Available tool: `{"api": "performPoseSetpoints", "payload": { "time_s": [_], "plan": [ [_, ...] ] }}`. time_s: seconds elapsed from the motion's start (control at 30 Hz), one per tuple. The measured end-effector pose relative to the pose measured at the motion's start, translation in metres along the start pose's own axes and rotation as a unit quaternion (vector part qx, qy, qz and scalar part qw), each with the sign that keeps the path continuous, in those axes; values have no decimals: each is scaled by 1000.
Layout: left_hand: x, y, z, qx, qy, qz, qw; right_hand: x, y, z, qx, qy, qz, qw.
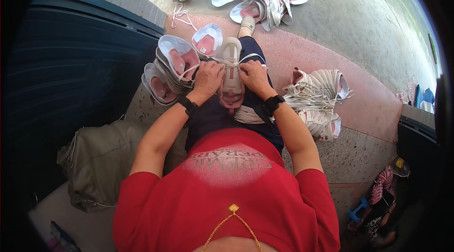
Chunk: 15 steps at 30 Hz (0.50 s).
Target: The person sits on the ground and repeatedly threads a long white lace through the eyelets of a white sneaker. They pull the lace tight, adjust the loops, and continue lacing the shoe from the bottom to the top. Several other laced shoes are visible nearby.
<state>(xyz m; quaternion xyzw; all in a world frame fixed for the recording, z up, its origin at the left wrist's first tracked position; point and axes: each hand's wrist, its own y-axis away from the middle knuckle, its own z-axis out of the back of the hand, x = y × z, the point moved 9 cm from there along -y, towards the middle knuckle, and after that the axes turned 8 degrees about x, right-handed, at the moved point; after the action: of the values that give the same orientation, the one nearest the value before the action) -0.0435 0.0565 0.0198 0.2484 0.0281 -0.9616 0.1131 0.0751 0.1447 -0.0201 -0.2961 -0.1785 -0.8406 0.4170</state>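
Note:
A beige shoe upper [231, 73] with a pink lining rests on my lap between both hands. White shoelace [250, 57] crosses its front and trails out on both sides. My left hand [208, 79] is closed at the upper's left edge, its fingertips pinching the lace. On the opposite edge my right hand [255, 78] is also closed, fingers curled on the lace. The fingertips are small and partly hidden. Beside my left hand leans a stack of similar uppers [176, 60] with white and pink insides, and a single upper [207, 39] lies just beyond it.
To my right lies a row of laced uppers [321, 91]. Several more uppers [269, 8] are heaped on the floor past my foot. A dark blue panel [80, 58] stands at left, with an olive sack [104, 162] below it. A person [380, 204] is at the lower right.

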Motion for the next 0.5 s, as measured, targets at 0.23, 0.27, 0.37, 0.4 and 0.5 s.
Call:
{"api": "performPoseSetpoints", "payload": {
  "time_s": [0.23,0.27,0.37,0.4,0.5],
  "plan": [
    [-9,-101,-42,171,88,19,981,8,11,3,-105,-8,28,994],
    [-5,-109,-60,245,115,57,961,10,13,3,-124,-10,38,992],
    [-27,-125,-54,200,111,-37,973,20,12,-1,-118,40,60,990],
    [-21,-122,-61,261,126,9,957,25,12,0,-116,60,73,989],
    [-9,-108,-51,306,351,154,871,38,3,-7,-30,204,100,973]
  ]
}}
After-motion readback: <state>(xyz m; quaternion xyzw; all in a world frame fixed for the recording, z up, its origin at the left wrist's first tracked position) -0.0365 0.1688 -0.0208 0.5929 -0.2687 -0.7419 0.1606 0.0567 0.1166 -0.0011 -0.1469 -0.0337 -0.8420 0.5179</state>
